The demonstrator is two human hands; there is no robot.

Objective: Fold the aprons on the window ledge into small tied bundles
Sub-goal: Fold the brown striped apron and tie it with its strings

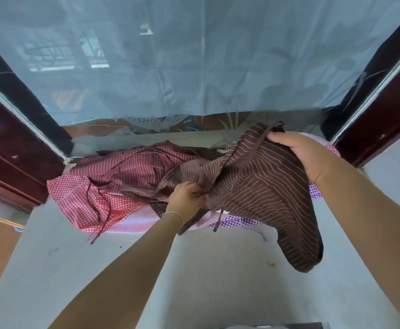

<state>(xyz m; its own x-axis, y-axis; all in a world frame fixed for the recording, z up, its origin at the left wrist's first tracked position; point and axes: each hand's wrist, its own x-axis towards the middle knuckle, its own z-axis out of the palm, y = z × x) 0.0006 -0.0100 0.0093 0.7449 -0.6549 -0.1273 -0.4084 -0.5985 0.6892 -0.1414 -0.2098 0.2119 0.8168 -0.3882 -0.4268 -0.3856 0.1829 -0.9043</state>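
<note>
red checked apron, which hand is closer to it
Left. The left hand grips the brown striped apron just right of the red checked apron; the right hand holds the brown apron's far top edge, much farther right.

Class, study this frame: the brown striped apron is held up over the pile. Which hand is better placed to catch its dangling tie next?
Probably the left hand. It grips the brown striped apron near the middle, close to the dangling tie. The right hand holds the upper edge, farther away.

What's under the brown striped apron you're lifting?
Under the brown striped apron: a maroon striped apron, purple checked cloth and a pink pad. Anything else is covered.
</note>
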